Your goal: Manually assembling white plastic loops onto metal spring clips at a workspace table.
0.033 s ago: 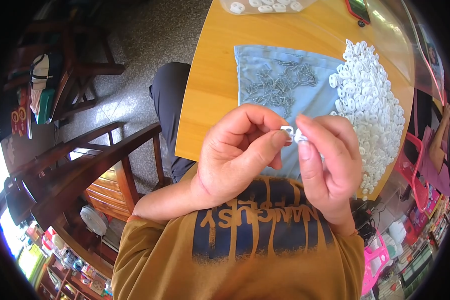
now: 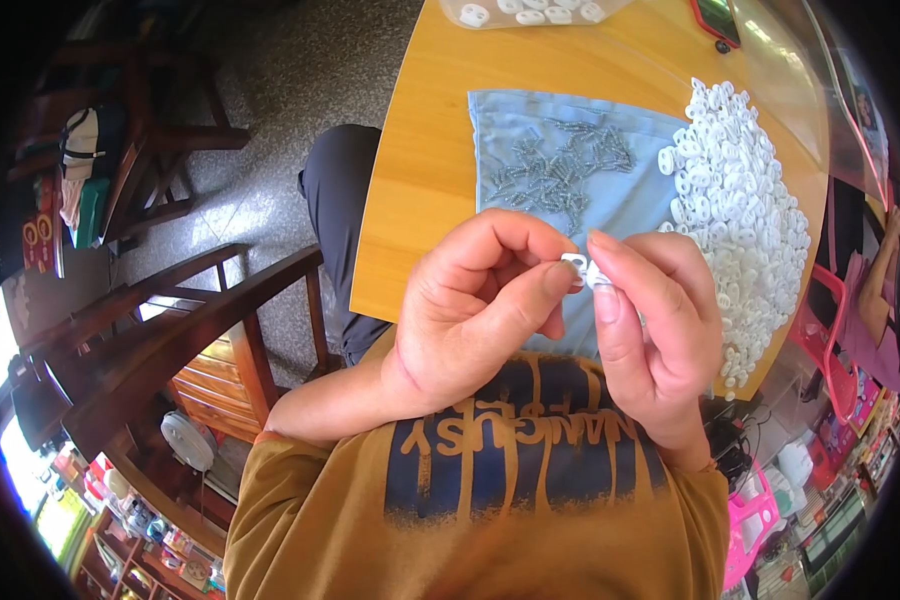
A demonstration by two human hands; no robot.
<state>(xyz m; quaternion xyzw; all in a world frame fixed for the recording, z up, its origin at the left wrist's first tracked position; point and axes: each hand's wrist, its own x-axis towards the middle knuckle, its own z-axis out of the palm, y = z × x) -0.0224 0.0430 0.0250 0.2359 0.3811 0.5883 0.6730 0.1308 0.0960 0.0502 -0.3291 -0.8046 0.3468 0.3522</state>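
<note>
My left hand [image 2: 490, 300] pinches a small white plastic cord-lock piece [image 2: 574, 261] with a hole through it, between thumb and forefinger. Against its right side my right hand [image 2: 660, 320] presses a second white cord-lock piece [image 2: 596, 275], gripped by thumb and fingertips. The two pieces appear to touch; fingers cover much of both. Below them lies a light blue cloth [image 2: 640, 205] on the wooden table [image 2: 410, 200]. Many small metal springs [image 2: 560, 165] are scattered over the cloth. To the right spreads a large heap of white cord-lock pieces [image 2: 740, 190].
At the table's far edge stands a clear container [image 2: 520, 18] with larger-looking white pieces in it. A phone [image 2: 715, 22] lies at the far right. A dark wooden chair [image 2: 240, 300] is on the left, a red chair [image 2: 835, 350] and a seated person's arm [image 2: 878, 290] on the right.
My right hand has shifted slightly left, bringing its white piece up against the one in my left hand. The gap between them has closed. My left hand has hardly moved.
</note>
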